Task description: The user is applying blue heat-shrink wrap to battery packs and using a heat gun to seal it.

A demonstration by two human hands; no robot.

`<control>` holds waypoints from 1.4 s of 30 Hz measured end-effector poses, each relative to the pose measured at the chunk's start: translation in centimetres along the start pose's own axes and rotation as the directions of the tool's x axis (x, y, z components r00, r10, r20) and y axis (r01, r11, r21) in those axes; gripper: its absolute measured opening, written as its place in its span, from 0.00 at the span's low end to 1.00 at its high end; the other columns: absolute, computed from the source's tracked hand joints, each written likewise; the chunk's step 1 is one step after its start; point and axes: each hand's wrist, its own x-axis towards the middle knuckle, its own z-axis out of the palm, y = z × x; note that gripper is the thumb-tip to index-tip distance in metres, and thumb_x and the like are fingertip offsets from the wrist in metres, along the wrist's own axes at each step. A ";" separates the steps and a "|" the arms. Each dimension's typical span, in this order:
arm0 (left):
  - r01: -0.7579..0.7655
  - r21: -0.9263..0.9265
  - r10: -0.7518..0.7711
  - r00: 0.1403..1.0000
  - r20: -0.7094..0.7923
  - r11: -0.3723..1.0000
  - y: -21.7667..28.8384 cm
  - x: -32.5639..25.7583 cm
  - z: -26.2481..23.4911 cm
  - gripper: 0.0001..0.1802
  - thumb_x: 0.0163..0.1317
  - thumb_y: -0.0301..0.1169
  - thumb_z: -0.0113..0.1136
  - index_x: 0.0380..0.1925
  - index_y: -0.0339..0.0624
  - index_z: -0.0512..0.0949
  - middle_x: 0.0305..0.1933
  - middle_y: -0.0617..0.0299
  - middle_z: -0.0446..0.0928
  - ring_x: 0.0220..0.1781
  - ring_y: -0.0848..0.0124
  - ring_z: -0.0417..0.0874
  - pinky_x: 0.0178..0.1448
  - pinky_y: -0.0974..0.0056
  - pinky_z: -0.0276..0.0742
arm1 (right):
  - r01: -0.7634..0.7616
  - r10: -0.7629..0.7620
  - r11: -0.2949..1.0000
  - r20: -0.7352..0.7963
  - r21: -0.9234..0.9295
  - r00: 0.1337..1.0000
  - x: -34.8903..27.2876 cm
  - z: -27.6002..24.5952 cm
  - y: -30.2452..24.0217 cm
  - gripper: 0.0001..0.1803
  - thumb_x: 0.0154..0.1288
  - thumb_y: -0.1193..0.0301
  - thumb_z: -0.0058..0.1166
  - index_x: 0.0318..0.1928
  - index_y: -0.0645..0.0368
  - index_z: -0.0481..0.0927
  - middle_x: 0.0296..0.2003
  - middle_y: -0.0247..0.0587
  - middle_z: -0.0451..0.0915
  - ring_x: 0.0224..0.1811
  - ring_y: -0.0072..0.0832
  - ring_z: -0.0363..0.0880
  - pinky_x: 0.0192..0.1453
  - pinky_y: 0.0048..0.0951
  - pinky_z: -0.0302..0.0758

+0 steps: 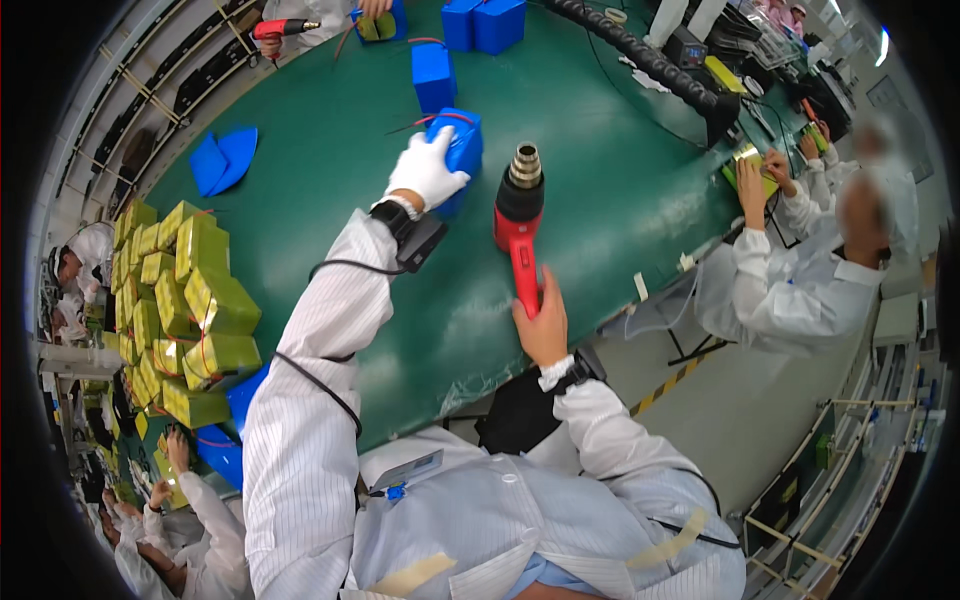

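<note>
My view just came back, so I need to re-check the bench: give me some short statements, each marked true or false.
1. The right hand holds a red heat gun. True.
2. The left hand touches a blue block. True.
3. The left hand is bare. False: it wears a white glove.
4. Flat blue pieces lie on the green table, left of the left hand. True.
5. The yellow-green blocks are piled at the right side of the table. False: they are piled at the left.
6. The metal nozzle presses against the blue block under the left hand. False: green tabletop shows between them.
</note>
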 end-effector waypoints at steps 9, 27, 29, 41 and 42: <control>0.124 -0.055 -0.123 0.992 0.023 0.991 8.2 16.4 5.5 0.44 0.55 0.55 0.70 0.66 0.50 0.63 0.68 0.29 0.63 0.53 0.37 0.83 0.54 0.46 0.83 | 0.033 -0.040 0.989 -0.049 -0.143 0.998 1.9 -1.0 0.5 0.36 0.62 0.75 0.60 0.69 0.66 0.64 0.54 0.60 0.67 0.54 0.55 0.73 0.59 0.45 0.72; 0.230 -0.316 -0.223 0.973 0.060 0.921 -10.2 -23.7 -5.4 0.21 0.64 0.40 0.63 0.53 0.43 0.82 0.57 0.48 0.81 0.58 0.51 0.81 0.63 0.54 0.77 | 0.199 -0.248 0.915 -0.101 -0.352 0.963 5.7 -2.0 0.9 0.40 0.60 0.64 0.65 0.68 0.69 0.63 0.63 0.63 0.65 0.66 0.58 0.63 0.71 0.52 0.60; 0.342 -0.221 -0.379 0.913 -0.152 0.913 -12.8 -31.8 -7.9 0.18 0.63 0.41 0.64 0.49 0.44 0.84 0.47 0.50 0.84 0.51 0.51 0.83 0.58 0.53 0.79 | 0.237 -0.295 0.914 -0.135 -0.331 0.946 4.3 -1.8 -1.3 0.39 0.59 0.69 0.64 0.68 0.66 0.64 0.64 0.60 0.64 0.68 0.56 0.63 0.72 0.52 0.59; 0.736 -0.155 -0.693 0.514 -0.506 0.659 -24.3 -51.2 -16.0 0.29 0.60 0.42 0.68 0.59 0.42 0.78 0.53 0.50 0.80 0.53 0.54 0.82 0.59 0.54 0.77 | 0.637 -0.650 0.728 0.551 0.254 0.523 -8.7 16.5 -19.7 0.28 0.57 0.67 0.66 0.57 0.67 0.76 0.53 0.57 0.79 0.58 0.53 0.76 0.65 0.46 0.72; 0.720 -0.246 -0.732 0.503 -0.459 0.649 -24.6 -50.5 -16.7 0.32 0.59 0.41 0.68 0.62 0.40 0.75 0.54 0.48 0.79 0.55 0.52 0.81 0.61 0.55 0.77 | 0.662 -0.681 0.690 0.573 0.293 0.456 -9.1 18.7 -22.5 0.30 0.57 0.66 0.67 0.59 0.66 0.76 0.55 0.56 0.79 0.61 0.53 0.75 0.67 0.45 0.71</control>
